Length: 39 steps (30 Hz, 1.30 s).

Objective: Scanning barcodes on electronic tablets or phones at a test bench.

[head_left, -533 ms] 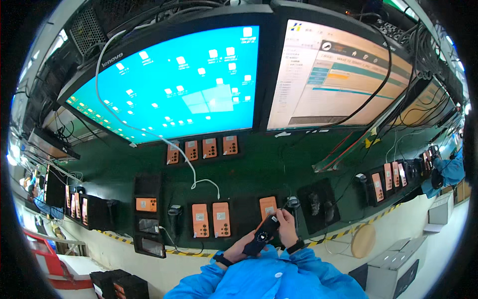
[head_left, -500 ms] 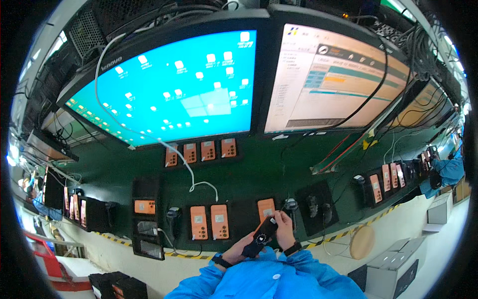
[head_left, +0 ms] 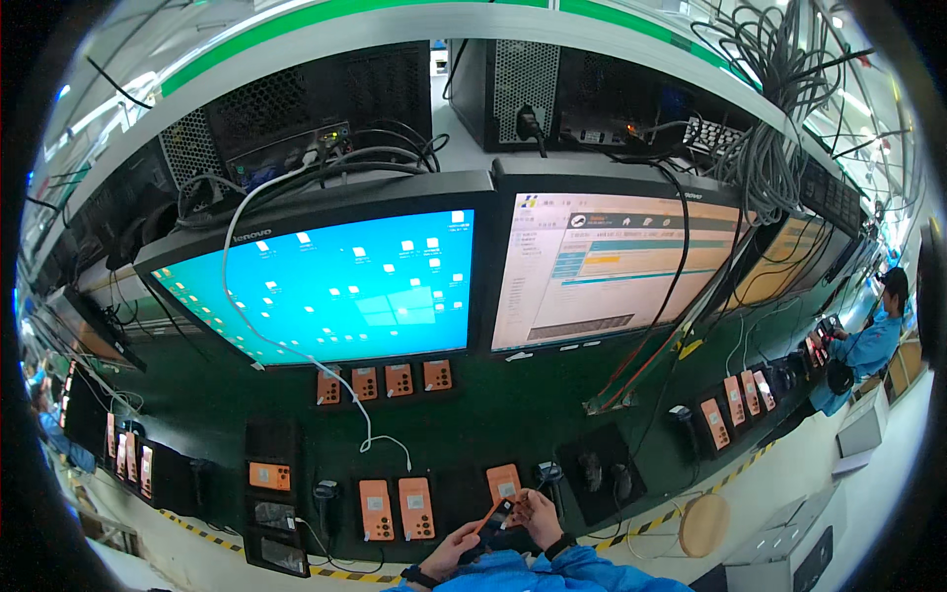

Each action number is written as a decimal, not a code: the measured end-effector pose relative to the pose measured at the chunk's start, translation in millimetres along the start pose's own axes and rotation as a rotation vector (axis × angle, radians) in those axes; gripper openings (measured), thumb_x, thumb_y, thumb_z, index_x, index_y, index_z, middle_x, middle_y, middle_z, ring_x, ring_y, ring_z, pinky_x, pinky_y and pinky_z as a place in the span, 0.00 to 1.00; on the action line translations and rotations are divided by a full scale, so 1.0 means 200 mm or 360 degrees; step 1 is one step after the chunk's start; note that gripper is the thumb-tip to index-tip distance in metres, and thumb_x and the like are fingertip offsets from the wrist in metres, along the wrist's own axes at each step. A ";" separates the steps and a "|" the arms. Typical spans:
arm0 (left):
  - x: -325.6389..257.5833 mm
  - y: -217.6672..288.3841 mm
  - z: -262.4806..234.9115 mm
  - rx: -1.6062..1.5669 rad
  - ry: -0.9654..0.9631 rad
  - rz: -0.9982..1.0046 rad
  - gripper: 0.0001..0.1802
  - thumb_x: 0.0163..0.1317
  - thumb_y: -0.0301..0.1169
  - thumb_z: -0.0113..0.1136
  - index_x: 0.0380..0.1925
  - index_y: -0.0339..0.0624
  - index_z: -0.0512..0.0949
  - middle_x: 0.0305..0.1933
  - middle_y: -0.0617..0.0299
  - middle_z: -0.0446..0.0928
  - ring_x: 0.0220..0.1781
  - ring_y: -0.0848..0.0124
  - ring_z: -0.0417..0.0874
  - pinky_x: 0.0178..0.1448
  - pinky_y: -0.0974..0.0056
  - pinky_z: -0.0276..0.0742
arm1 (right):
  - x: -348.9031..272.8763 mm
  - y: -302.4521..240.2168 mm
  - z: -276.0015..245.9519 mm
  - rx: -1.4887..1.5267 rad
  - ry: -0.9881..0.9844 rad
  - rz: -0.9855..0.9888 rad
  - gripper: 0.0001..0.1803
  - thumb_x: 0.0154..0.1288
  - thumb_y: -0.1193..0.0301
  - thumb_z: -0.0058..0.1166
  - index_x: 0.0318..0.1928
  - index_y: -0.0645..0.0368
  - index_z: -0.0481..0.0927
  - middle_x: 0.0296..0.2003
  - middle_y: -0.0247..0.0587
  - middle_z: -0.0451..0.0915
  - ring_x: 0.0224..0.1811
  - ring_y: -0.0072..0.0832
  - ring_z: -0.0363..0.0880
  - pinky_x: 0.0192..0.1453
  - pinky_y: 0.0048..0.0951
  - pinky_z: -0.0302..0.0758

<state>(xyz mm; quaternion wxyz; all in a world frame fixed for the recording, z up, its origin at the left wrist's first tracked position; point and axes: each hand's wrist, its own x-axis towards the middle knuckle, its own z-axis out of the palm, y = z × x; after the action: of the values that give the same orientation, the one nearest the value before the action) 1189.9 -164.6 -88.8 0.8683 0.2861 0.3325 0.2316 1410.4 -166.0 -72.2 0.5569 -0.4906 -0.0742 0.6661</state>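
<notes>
My left hand point(head_left: 456, 547) grips the lower end of a smartphone point(head_left: 497, 517), held tilted over the table's near edge. Its face looks dark and an orange edge shows along one side. My right hand point(head_left: 539, 519) is at the phone's upper end, its fingers closed together; what they pinch there is too small to make out. Just beyond the hands lies an orange phone point(head_left: 503, 481), its back up with a pale label, partly covered by my right hand. To the left, two orange phones point(head_left: 416, 508) lie side by side on a dark mat.
A blue-screened monitor point(head_left: 345, 296) and a second monitor point(head_left: 612, 266) stand behind several orange phones point(head_left: 399, 380). Handheld scanners point(head_left: 327, 498) flank the mats. A white cable point(head_left: 368, 419) hangs onto the table. A black tray point(head_left: 271, 518) stands left; a co-worker point(head_left: 873, 331) is far right.
The view has tilted upward, so the table and hands sit lower in the picture. The held phone has turned: its bright screen pattern no longer shows, and its orange edge does.
</notes>
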 end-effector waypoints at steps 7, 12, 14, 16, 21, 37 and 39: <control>-0.07 0.14 0.09 -0.0011 0.0137 -0.0002 0.28 0.64 0.24 0.59 0.64 0.43 0.65 0.58 0.58 0.74 0.49 0.76 0.77 0.51 0.71 0.74 | 0.09 0.12 -0.09 -0.0067 -0.0042 0.0036 0.13 0.73 0.64 0.45 0.48 0.60 0.75 0.37 0.35 0.79 0.38 0.24 0.80 0.41 0.26 0.79; -0.05 0.09 0.04 0.0113 0.0104 0.0172 0.34 0.53 0.21 0.68 0.60 0.43 0.67 0.50 0.62 0.75 0.51 0.74 0.76 0.53 0.67 0.74 | 0.07 0.13 -0.07 0.0022 -0.0043 0.0067 0.09 0.71 0.69 0.48 0.46 0.60 0.76 0.37 0.35 0.79 0.37 0.24 0.79 0.41 0.27 0.78; -0.06 0.08 0.04 0.0268 0.0147 0.0301 0.34 0.52 0.21 0.70 0.59 0.44 0.68 0.49 0.63 0.74 0.49 0.75 0.75 0.52 0.68 0.73 | 0.06 0.13 -0.06 0.0028 -0.0008 0.0075 0.09 0.71 0.70 0.47 0.46 0.60 0.76 0.36 0.35 0.79 0.36 0.25 0.79 0.41 0.27 0.78; -0.06 0.09 0.05 0.0506 0.0223 0.0454 0.35 0.47 0.23 0.73 0.57 0.43 0.68 0.46 0.66 0.72 0.45 0.77 0.73 0.50 0.70 0.71 | 0.06 0.12 -0.05 0.0108 -0.0001 0.0054 0.07 0.70 0.72 0.47 0.43 0.60 0.75 0.33 0.36 0.78 0.35 0.26 0.79 0.42 0.29 0.79; -0.04 0.11 0.06 0.1251 0.0489 0.0604 0.38 0.40 0.30 0.72 0.56 0.45 0.69 0.45 0.63 0.70 0.44 0.73 0.72 0.50 0.67 0.69 | -0.01 0.02 0.02 0.0089 0.0038 0.0118 0.07 0.71 0.67 0.50 0.37 0.55 0.75 0.27 0.30 0.76 0.30 0.23 0.78 0.37 0.28 0.79; -0.12 0.14 0.09 0.2091 0.0635 0.0741 0.35 0.35 0.30 0.65 0.52 0.58 0.74 0.56 0.60 0.70 0.56 0.57 0.70 0.58 0.53 0.62 | -0.01 0.07 0.03 -0.0470 0.0185 -0.0185 0.08 0.64 0.70 0.60 0.34 0.63 0.81 0.29 0.36 0.83 0.30 0.22 0.82 0.35 0.21 0.77; -0.12 0.15 0.10 0.2089 0.0633 0.0765 0.35 0.35 0.30 0.65 0.52 0.58 0.74 0.56 0.61 0.70 0.56 0.57 0.71 0.57 0.53 0.62 | -0.01 0.07 0.03 -0.0495 0.0200 -0.0182 0.08 0.63 0.70 0.61 0.34 0.64 0.81 0.30 0.37 0.83 0.30 0.22 0.82 0.35 0.21 0.77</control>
<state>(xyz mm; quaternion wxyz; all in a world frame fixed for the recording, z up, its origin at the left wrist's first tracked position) 1182.0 -163.6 -46.4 0.3660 0.7658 0.4825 0.2163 1396.9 -170.9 -77.4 0.5148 -0.6064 -0.1692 0.5819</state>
